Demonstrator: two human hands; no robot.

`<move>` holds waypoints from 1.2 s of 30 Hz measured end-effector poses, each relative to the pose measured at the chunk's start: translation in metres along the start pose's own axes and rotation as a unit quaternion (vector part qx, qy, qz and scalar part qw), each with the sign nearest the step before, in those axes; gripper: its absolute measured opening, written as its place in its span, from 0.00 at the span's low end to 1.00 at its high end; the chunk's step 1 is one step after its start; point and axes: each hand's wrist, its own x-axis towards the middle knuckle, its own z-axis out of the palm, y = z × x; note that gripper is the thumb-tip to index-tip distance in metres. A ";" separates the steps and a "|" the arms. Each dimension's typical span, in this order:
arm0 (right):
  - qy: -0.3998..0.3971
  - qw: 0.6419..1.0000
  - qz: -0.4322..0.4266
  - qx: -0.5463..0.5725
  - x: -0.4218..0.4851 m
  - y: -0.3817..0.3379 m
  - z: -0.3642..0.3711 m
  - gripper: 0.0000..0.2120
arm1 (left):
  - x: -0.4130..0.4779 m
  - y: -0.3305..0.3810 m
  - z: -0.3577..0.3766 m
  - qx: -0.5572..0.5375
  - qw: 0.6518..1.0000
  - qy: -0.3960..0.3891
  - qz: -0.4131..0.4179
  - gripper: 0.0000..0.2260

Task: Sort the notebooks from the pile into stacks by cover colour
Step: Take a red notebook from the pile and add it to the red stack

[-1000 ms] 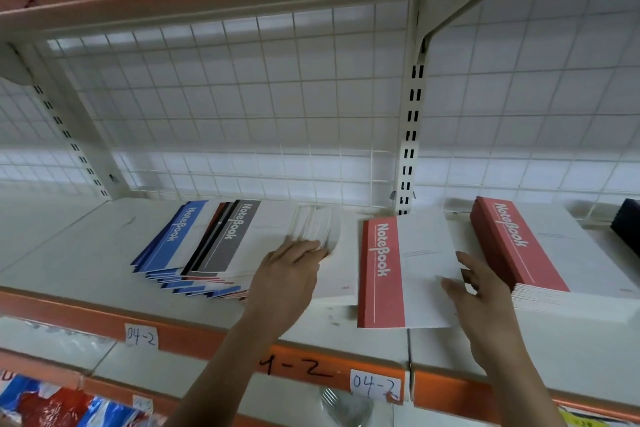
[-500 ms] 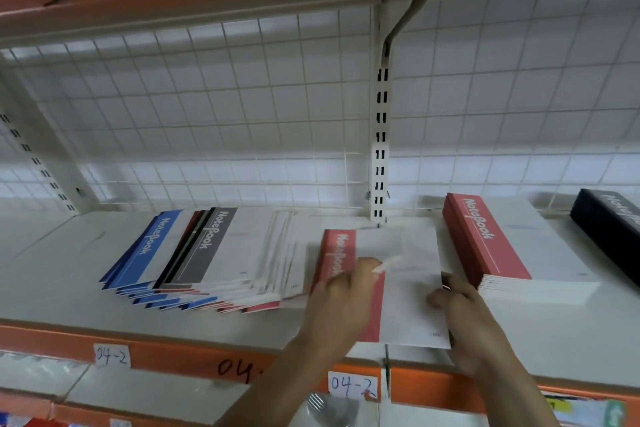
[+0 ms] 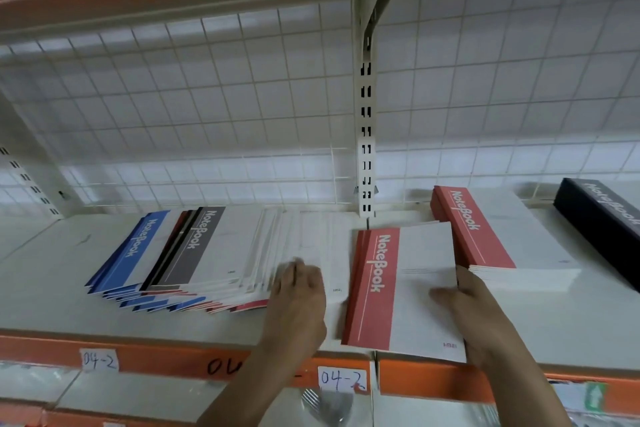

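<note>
A fanned pile of mixed notebooks (image 3: 194, 246) with blue, black and red spines lies on the shelf at the left. My left hand (image 3: 298, 291) rests on the pile's right edge, fingers spread over the white covers; it is blurred. A red-spined notebook (image 3: 412, 288) lies at the shelf's front, right of the pile. My right hand (image 3: 464, 305) grips its right edge with the thumb on top. Behind it to the right sits a stack of red notebooks (image 3: 485, 229). A stack of black notebooks (image 3: 595, 215) is at the far right, cut off by the frame edge.
The white shelf (image 3: 52, 281) has an orange front lip with handwritten "04-2" labels (image 3: 341, 378). A wire grid backs it, with a slotted upright post (image 3: 366, 149) in the middle. Another shelf hangs close overhead. Wrapped goods lie on the shelf below.
My left hand left the red notebook and moved left onto the fanned pile. My right hand stayed at the red notebook's right edge. The view shifted right, showing more of the black stack.
</note>
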 end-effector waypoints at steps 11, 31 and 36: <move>0.010 0.999 -0.027 -0.041 -0.001 -0.002 0.002 0.13 | 0.012 -0.037 -0.011 -0.215 0.952 0.219 0.009 0.07; 0.033 0.979 -0.203 0.013 0.001 -0.002 -0.012 0.16 | 0.015 0.044 -0.026 -0.466 0.875 0.134 -0.003 0.28; 0.051 0.963 -0.263 0.008 -0.003 -0.001 -0.020 0.19 | 0.021 0.050 -0.035 -0.643 0.757 0.116 0.019 0.21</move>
